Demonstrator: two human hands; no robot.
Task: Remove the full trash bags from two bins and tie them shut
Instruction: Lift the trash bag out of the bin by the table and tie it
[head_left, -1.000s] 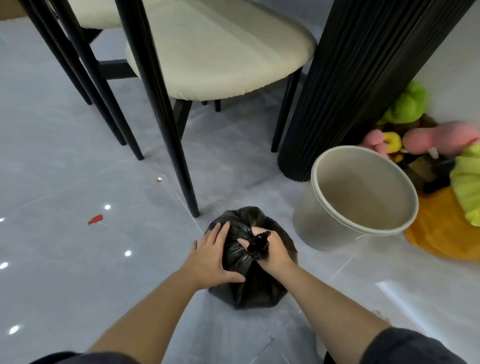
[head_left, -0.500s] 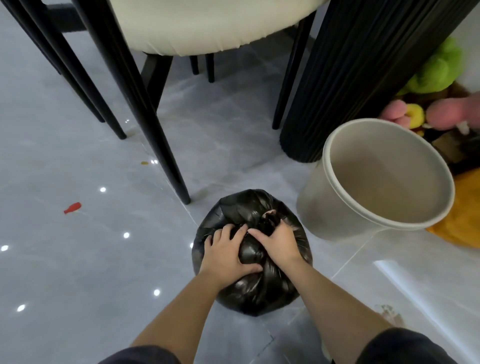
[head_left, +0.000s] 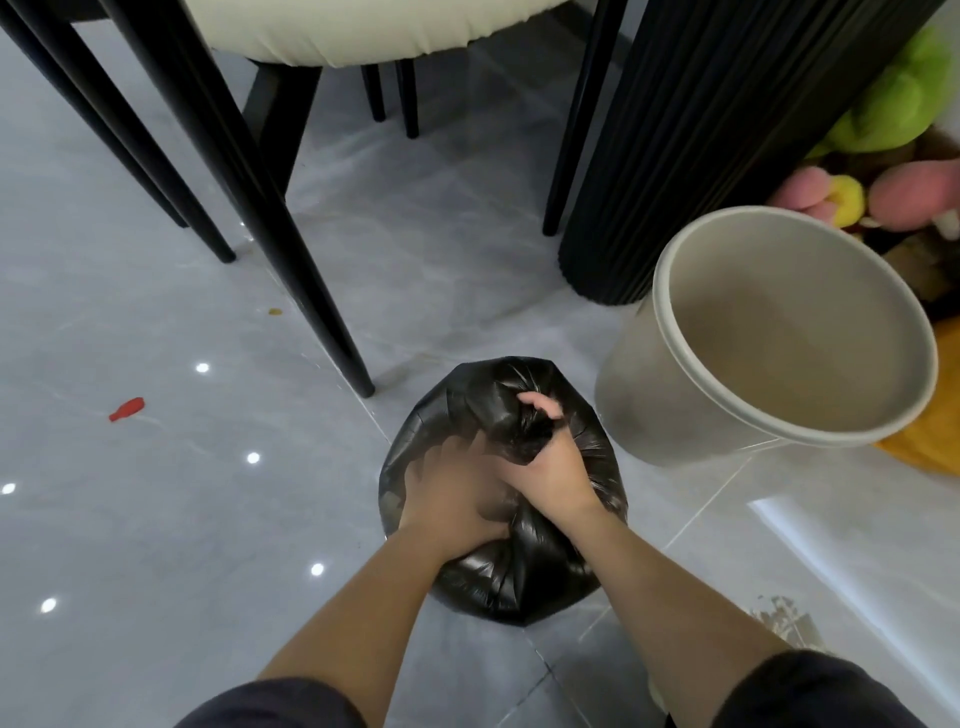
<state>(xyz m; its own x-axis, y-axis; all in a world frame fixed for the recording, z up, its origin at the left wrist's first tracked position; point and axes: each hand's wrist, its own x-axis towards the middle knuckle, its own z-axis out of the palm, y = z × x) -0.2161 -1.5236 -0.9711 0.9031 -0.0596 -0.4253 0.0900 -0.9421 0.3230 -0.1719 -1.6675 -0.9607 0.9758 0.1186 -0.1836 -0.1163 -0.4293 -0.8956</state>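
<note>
Right grip (head_left: 550, 467) clenches the gathered neck of the trash bag (head_left: 519, 582); left grip (head_left: 452, 499) lies blurred on it, hold unclear. Thin plastic could tear if yanked tight.

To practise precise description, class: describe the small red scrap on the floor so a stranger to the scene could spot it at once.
Find the black trash bag on the grey tiled floor. Look left, past the nearest chair leg: the red scrap lies alone on bare tile. It is bright red; the speck farther back is brownish.
</note>
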